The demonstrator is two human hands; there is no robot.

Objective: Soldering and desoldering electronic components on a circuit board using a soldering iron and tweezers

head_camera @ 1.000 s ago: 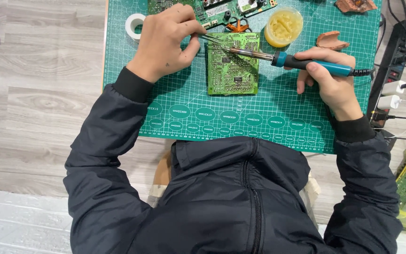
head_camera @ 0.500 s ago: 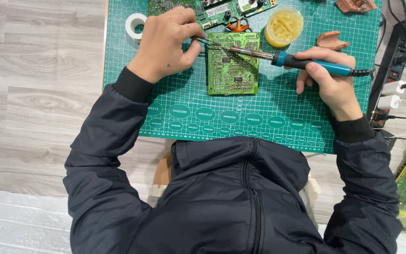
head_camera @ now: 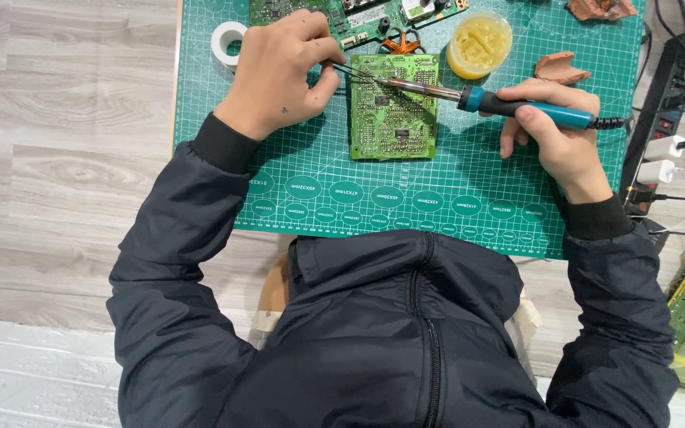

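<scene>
A roll of white tape (head_camera: pixel 226 41) lies at about ten o'clock on the green cutting mat (head_camera: pixel 311 174), just beside my left hand (head_camera: pixel 279 75). That hand rests on the mat with its fingers curled together, pinching a thin bit of wire (head_camera: pixel 350 73) that runs out toward three o'clock onto the small green circuit board (head_camera: pixel 394 107). The board lies flat near the middle of the mat, at twelve o'clock from my chest. A bigger circuit board (head_camera: pixel 358 12) sits beyond it at the mat's far edge, partly behind my left hand.

The soldering iron (head_camera: pixel 509 107) comes in from three o'clock, its metal tip over the upper left part of the small board, close to where the wire ends; I cannot tell if tip and wire touch. My right hand (head_camera: pixel 560 131) is wrapped around the iron's blue handle, fingers clamped on it.

At one o'clock from the board stands a round yellow tub (head_camera: pixel 479 43). Past it, two brown scraps (head_camera: pixel 560 67) lie near the mat's far right corner. Off the mat at three o'clock runs a black power strip (head_camera: pixel 663 95) with plugs and cables.
</scene>
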